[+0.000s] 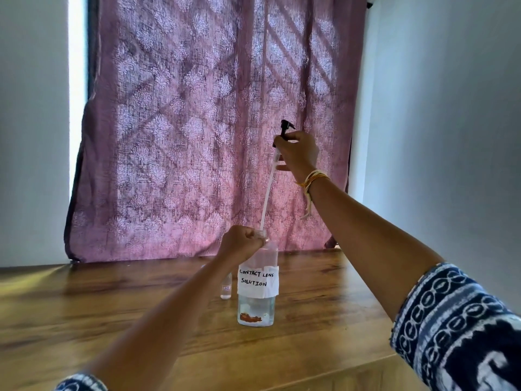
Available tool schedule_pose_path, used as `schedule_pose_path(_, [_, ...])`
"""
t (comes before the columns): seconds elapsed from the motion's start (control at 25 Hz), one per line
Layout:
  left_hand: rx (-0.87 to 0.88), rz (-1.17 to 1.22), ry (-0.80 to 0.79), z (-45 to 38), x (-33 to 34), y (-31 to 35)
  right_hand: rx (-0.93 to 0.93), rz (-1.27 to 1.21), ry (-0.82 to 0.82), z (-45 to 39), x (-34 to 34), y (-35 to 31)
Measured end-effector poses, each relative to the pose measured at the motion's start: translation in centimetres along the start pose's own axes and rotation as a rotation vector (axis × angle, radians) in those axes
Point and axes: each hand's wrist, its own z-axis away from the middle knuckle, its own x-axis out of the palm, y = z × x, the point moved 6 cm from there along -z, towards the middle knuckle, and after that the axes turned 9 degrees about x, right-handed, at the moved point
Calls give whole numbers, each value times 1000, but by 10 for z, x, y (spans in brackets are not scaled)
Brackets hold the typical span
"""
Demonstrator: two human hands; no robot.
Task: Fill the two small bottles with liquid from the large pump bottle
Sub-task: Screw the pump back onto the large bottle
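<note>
The large clear bottle [257,289] stands on the wooden table [84,306], with a white label reading "contact lens solution" and a little liquid at its bottom. My left hand [239,241] grips its neck. My right hand [297,153] holds the black pump head [285,128] high above the bottle. The pump's white tube [267,193] hangs down with its tip at the bottle's mouth. One small clear bottle [226,287] stands just left of the large one, partly hidden by my left forearm. A second small bottle does not show.
A purple patterned curtain [197,122] hangs behind the table's far edge. White walls stand on both sides. The table's right edge runs diagonally under my right arm.
</note>
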Motion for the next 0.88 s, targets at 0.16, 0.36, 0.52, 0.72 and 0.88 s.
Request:
schedule_pose_path(0.16, [1, 42, -26, 0, 0, 1, 24, 29, -38, 9, 6, 9])
schedule_pose_path(0.36, [-5, 79, 0, -1, 1, -5, 26, 136, -141, 37, 14, 37])
schedule_pose_path(0.52, [2, 60, 22, 1, 1, -6, -24, 315, -188, 61, 22, 79])
schedule_pose_path(0.72, [0, 148, 87, 7, -2, -6, -10, 325, -334, 78, 24, 116])
schedule_pose_path(0.88, [35, 244, 112, 11, -1, -10, 67, 120, -430, 83, 17, 128])
